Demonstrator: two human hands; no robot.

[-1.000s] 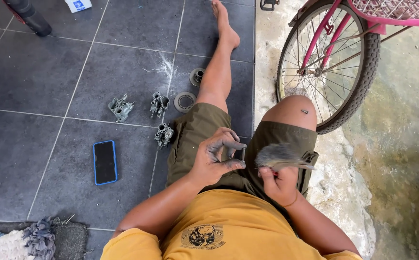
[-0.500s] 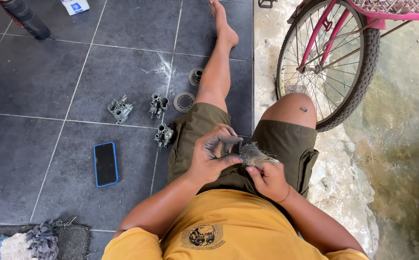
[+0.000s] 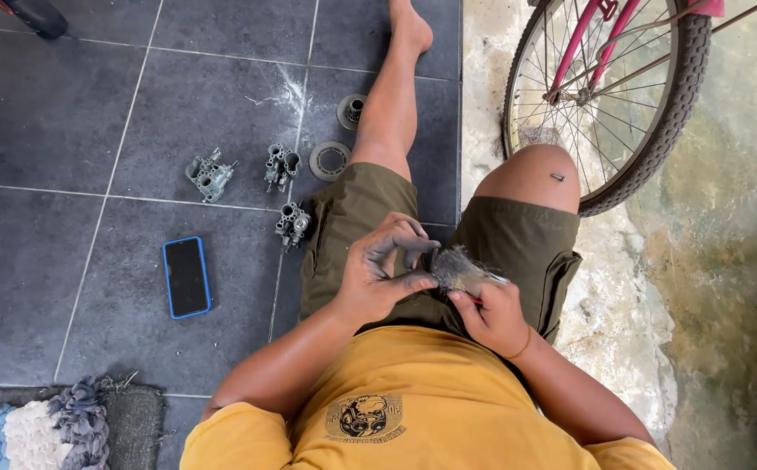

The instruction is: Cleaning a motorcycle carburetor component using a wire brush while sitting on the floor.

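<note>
Left hand [image 3: 383, 270] pinches a small grey metal part [image 3: 426, 259]; right hand [image 3: 492, 313] grips a blurred, grimy brush [image 3: 458, 268] against it.

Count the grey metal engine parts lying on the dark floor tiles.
3 grey metal parts: one leftmost, one in the middle, one nearest the thigh. Two round rings lie apart nearby. The hands may hide another.

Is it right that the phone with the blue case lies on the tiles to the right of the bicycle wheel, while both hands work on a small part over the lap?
Not quite. In the head view the phone lies far left of the wheel, near the rug. The rest holds: the left hand and right hand work on a small part over the lap.
</note>
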